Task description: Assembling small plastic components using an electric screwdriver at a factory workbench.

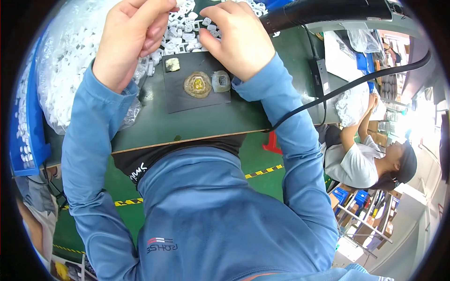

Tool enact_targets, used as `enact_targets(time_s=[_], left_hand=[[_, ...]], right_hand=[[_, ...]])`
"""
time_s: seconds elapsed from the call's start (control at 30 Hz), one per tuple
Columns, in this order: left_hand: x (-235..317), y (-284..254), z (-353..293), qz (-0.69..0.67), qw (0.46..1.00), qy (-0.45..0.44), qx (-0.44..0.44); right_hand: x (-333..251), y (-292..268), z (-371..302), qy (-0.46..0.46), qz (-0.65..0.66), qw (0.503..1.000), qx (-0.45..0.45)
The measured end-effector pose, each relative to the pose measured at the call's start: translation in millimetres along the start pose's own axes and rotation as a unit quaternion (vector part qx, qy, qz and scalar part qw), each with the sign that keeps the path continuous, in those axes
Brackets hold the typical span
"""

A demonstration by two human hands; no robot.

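Note:
My left hand [133,40] is raised at the top edge, its fingers curled and pinched together. Whatever sits at its fingertips is too small and too near the picture's edge to make out. Over a heap of small white plastic parts [187,35], my right hand [239,40] reaches with thumb and fingers apart, and no part shows between them. A dark square mat [176,98] lies just below the heap. On it rest a round, translucent brownish lump [198,85] with a yellow centre, a cloudy translucent block [221,81] and a small pale piece [172,64].
A clear bag of white parts [70,75] and a blue bin [28,112] stand at left. A thick black tube [328,14] crosses the upper right; a black cable [356,84] arches above my right forearm. Another person [363,159] sits at right.

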State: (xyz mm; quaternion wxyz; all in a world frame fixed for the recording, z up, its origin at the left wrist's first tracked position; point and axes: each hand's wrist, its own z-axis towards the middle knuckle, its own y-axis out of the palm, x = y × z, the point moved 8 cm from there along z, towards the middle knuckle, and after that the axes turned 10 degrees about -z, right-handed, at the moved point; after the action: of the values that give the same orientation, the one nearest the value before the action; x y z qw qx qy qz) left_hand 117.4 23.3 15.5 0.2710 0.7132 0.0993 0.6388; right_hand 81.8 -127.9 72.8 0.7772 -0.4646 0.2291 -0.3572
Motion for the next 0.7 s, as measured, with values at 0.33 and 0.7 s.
enact_targets(time_s=[0.33, 0.7], left_hand=[[2.1, 20.7, -8.7, 0.009, 1.000, -0.003, -0.010], [-2.8, 14.3, -7.6, 0.033, 0.999, 0.008, 0.011]], right_hand=[[40.4, 43.7, 8.3, 0.140, 0.005, 0.980, -0.139], [9.9, 14.1, 8.8, 0.068, -0.009, 0.998, 0.001]])
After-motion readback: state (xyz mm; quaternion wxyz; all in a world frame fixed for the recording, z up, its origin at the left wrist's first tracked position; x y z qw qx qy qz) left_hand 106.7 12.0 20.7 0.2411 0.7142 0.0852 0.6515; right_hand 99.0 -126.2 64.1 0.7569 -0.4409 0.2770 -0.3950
